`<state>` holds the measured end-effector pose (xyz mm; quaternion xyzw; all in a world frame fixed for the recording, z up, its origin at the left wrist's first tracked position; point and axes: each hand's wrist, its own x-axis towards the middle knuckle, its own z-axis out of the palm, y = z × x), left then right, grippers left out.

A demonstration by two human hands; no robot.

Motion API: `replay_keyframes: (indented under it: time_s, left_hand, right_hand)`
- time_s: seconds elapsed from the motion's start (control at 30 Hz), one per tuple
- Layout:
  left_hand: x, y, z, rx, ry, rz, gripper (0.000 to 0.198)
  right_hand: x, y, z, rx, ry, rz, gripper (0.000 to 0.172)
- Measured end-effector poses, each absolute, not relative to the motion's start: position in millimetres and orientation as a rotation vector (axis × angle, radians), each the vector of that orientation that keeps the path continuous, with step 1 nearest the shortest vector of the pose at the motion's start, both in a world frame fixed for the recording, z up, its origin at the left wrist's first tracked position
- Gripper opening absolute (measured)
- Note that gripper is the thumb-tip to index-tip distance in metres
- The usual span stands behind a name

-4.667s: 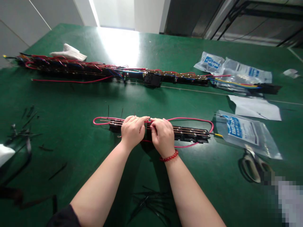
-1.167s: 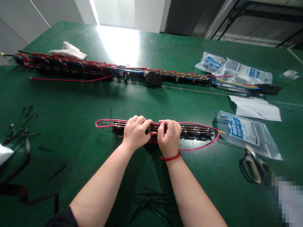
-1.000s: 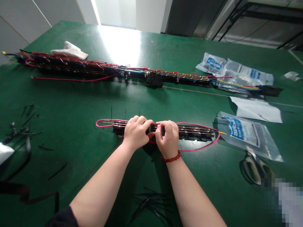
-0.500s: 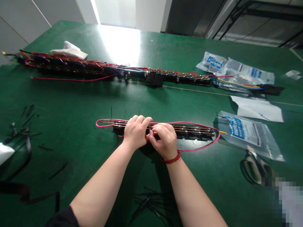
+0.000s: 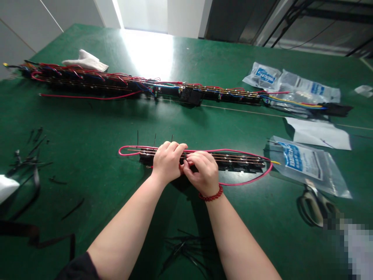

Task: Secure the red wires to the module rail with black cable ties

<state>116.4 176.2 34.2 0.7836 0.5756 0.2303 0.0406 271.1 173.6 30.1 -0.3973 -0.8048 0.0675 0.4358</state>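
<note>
Black and slim, a strip with bare wires along its top lies on the green table before the person, a red cable looping past both its ends. The left hand is wrapped over the strip, clamped on it. Just beside it, the right hand curls at the strip's middle, thumb and forefinger close; whether they pinch anything I cannot tell. Three thin black ties stand at the far edge.
</note>
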Motion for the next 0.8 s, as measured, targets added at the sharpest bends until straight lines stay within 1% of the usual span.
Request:
replay_keyframes:
  time_s: [0.37, 0.6, 0.8]
  left_hand:
    - [117.3, 176.3, 34.9, 2.421, 1.784, 0.659, 0.032]
    - [119.4, 176.2, 32.9, 2.404, 1.812, 0.708, 0.023]
    - [119.8, 175.8, 33.2, 2.416, 1.79, 0.719, 0.026]
  right_hand:
    - [270.8, 174.2, 29.4, -1.067, -2.028, 0.188, 0.009]
    - [271.8, 176.2, 29.2, -1.108, -1.999, 0.257, 0.008]
    - [271.4, 177.1, 25.1, -1.145, -1.98, 0.249, 0.008]
